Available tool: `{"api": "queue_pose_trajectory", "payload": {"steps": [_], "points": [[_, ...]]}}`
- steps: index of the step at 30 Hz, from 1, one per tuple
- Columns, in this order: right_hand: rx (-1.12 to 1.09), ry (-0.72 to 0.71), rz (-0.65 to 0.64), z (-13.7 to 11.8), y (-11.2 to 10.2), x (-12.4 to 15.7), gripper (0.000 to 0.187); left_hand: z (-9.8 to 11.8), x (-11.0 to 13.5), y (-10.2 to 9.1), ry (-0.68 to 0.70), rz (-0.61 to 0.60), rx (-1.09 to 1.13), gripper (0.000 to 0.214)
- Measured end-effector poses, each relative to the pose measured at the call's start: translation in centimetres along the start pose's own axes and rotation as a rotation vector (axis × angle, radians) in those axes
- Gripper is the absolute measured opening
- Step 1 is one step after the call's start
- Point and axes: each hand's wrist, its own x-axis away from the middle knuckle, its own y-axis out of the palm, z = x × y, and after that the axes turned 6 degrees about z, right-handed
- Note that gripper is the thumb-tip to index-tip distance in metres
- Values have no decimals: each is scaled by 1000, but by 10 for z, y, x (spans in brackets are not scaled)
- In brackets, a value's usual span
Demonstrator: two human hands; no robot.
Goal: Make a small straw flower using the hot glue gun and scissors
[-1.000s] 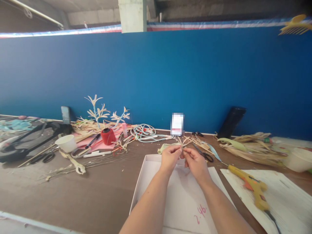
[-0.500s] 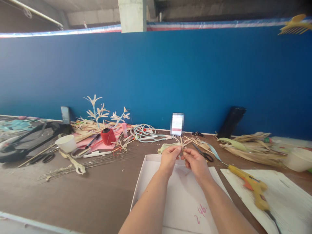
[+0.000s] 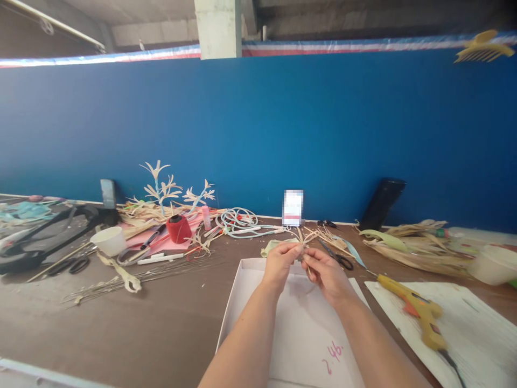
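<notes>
My left hand (image 3: 280,264) and my right hand (image 3: 326,272) meet above a shallow white cardboard box (image 3: 299,339). Thumbs and fingers of both are closed in a pinch on pale dried husk strips (image 3: 300,236), whose thin ends fan out beyond the fingertips. The fingers hide the point where the strips come together. Just past my left hand lies a pale green piece of husk (image 3: 268,248). Black-handled scissors (image 3: 342,261) rest on the table beyond my right hand, among thin straw-coloured strips (image 3: 329,240).
A yellow glue gun (image 3: 422,310) lies on white paper (image 3: 480,334) to the right. Dried husks (image 3: 416,250) and a white cup (image 3: 495,264) sit behind it. Leftward are red thread (image 3: 178,230), wires (image 3: 157,277), another cup (image 3: 109,241) and husk flowers (image 3: 163,188). A phone (image 3: 293,207) leans against the blue wall (image 3: 258,134).
The fingers of my right hand have shifted slightly around the strips, and a strip end now shows below them. Both hands stay together in nearly the same place.
</notes>
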Motion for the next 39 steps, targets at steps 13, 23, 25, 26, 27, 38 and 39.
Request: {"api": "queue_pose_trajectory", "payload": {"steps": [13, 23, 25, 26, 27, 38, 39], "points": [[-124, 50, -81, -7, 1, 5, 16, 3, 1, 0, 48, -46, 102, 17], [-149, 65, -70, -4, -2, 2, 14, 3, 2, 2, 97, -6, 15, 19], [-140, 64, -52, -4, -2, 2, 16, 4, 2, 2, 127, 12, -61, 19], [-132, 62, -44, -4, -1, 2, 17, 4, 3, 2, 146, 21, -98, 19], [-123, 58, -35, -4, -1, 2, 18, 5, 3, 2, 168, 29, -132, 19], [41, -22, 96, 2, -1, -3, 29, 1, 6, 5, 411, 121, -405, 22], [50, -33, 102, 2, -1, -3, 30, 0, 7, 5, 417, 127, -418, 23]]}}
